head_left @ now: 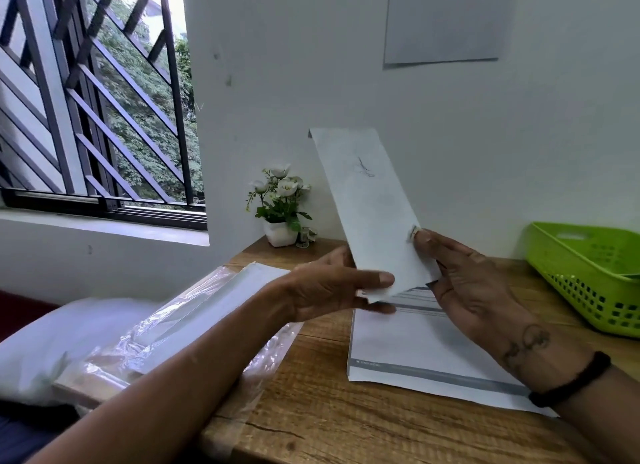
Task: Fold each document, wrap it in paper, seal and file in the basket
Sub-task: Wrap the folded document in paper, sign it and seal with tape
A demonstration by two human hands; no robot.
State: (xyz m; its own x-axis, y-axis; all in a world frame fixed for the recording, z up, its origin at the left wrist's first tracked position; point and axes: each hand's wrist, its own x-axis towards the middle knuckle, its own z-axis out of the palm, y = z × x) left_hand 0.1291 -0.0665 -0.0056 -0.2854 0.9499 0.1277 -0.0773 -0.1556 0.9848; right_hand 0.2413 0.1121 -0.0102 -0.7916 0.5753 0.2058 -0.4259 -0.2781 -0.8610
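- Folded document held up off the worktop, tilted, top end leaning away from both grips toward the wall.
- Left hand grip clamped on the lower left edge, thumb on the front, fingers behind.
- Right hand grip pinches the lower right edge; thumb tip on the face, other fingers hidden behind the sheet.
- Wrapping sheet lies flat directly under the grips, grey band along its near edge.
- Green basket to the right of the right grip, well apart. Paper stack in plastic left of the left grip.
- Step in hand, likely: settle the fold, then lay it on the wrap.
- Do it well: keep both edges pinched so the layers don't slip, lower it flat, square it to the wrap's edges, centre it so there is margin on all sides, press the crease before letting go.
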